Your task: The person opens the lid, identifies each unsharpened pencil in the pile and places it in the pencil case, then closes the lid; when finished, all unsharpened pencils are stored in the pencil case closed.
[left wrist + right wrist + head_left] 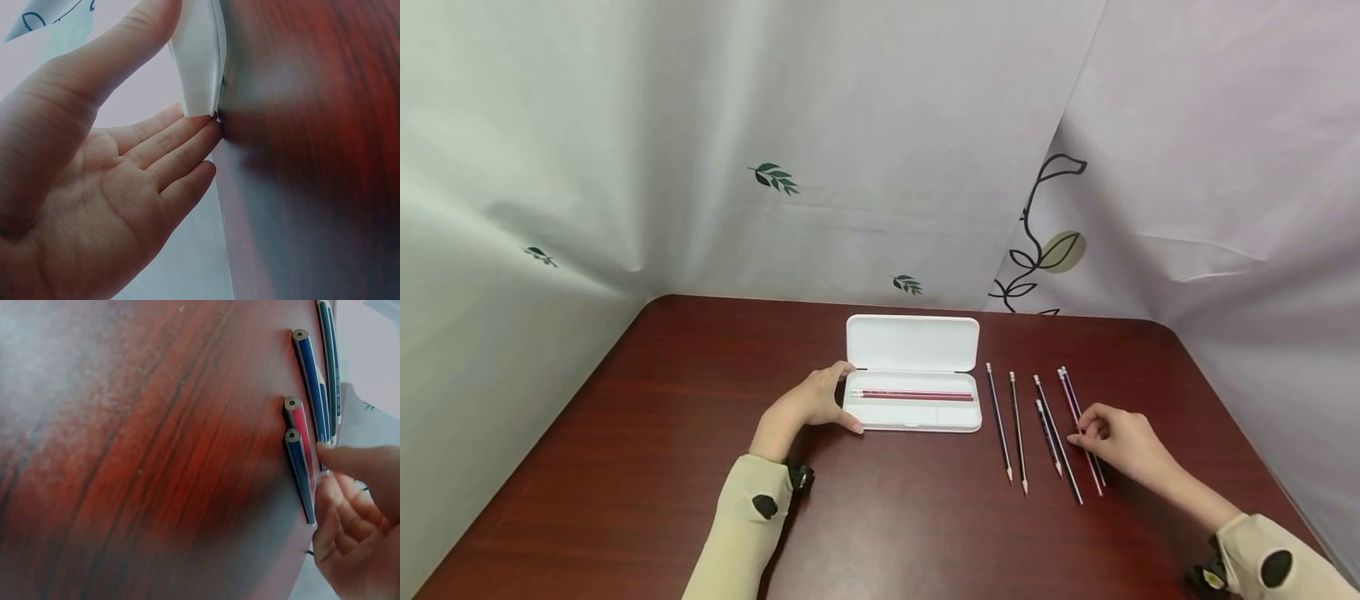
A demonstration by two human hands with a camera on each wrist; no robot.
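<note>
An opened white pencil case (951, 414) lies on the table with its lid (912, 343) tilted back. Red pencils (917, 396) lie side by side inside it. My left hand (808, 402) holds the case's left end, thumb at the front corner and fingers at the back; the left wrist view shows the case end (199, 75) between them. On the right, my right hand (1123, 442) has its thumb and forefinger around a red pencil (301, 419) lying on the table. Right beside that one is a dark blue pencil (300, 469).
Several dark pencils lie in a loose row between case and right hand: a blue one (998, 421), a black one (1018, 429), a shorter one (1048, 437) and a long one (1066, 454). The brown table (662, 467) meets a patterned white curtain (865, 167) behind.
</note>
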